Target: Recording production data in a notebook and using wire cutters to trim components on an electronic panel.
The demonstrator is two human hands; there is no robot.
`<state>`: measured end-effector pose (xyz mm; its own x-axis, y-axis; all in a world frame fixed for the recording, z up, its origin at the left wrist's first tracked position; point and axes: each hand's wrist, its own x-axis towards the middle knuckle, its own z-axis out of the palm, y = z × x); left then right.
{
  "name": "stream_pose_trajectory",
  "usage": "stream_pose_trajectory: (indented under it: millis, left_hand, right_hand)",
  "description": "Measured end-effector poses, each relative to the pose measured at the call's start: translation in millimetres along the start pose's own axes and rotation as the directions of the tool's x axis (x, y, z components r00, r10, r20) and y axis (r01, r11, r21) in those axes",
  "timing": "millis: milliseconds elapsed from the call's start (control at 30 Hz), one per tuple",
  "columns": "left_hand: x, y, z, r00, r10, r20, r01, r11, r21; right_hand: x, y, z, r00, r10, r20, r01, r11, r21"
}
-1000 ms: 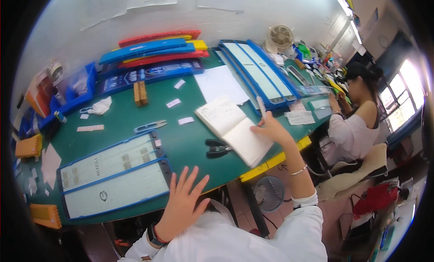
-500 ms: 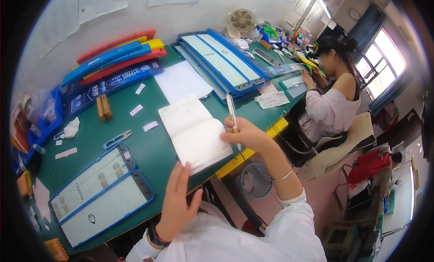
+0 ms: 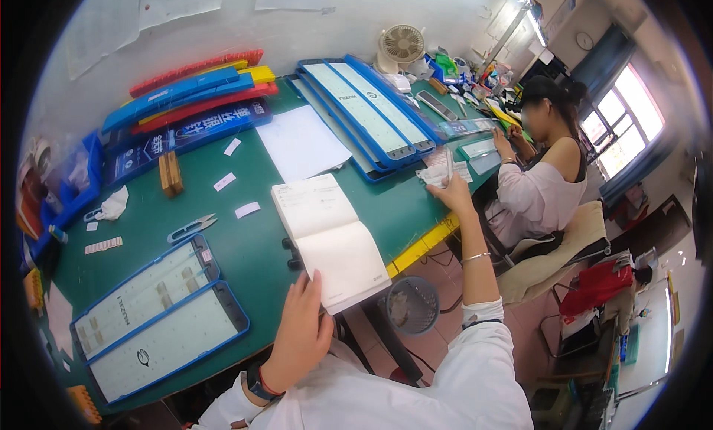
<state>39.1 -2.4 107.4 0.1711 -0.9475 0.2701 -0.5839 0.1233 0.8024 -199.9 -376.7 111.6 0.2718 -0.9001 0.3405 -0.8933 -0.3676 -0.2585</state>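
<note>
An open notebook point(image 3: 338, 244) with white pages lies near the table's front edge, in front of me. My left hand point(image 3: 298, 333) rests at its lower left edge, fingers stretched out along the page and thumb apart. My right hand point(image 3: 455, 196) is closed round a white pen point(image 3: 449, 164), which points upward. That hand is over the table's right front edge, apart from the notebook and beside a printed paper slip point(image 3: 434, 174). Small dark objects point(image 3: 292, 255) show at the notebook's left side; their kind is unclear.
Blue-framed panels point(image 3: 160, 318) lie at left, with more panels point(image 3: 368, 111) at the back. Thread snips point(image 3: 191, 228), a wooden block point(image 3: 170, 174) and a white sheet point(image 3: 303, 144) are on the green table point(image 3: 245, 259). A co-worker point(image 3: 546, 155) sits at right. A mesh bin point(image 3: 413, 305) stands below.
My right hand has moved up and right, away from the notebook, with the pen in it. The notebook now appears slightly lower and further right. My left hand stays by its edge.
</note>
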Motion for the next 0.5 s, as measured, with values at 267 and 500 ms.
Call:
stream_pose_trajectory:
  millis: [267,500]
  left_hand:
    - [14,0,16,0.999,0.012,0.047,-0.023,0.973,0.228]
    - [28,-4,18,0.999,-0.042,-0.018,0.046,0.944,0.327]
  right_hand:
    - [-38,-76,-32,0.979,0.002,-0.204,0.058,0.956,0.288]
    - [-158,-199,-51,0.934,-0.357,-0.016,0.35,0.903,0.251]
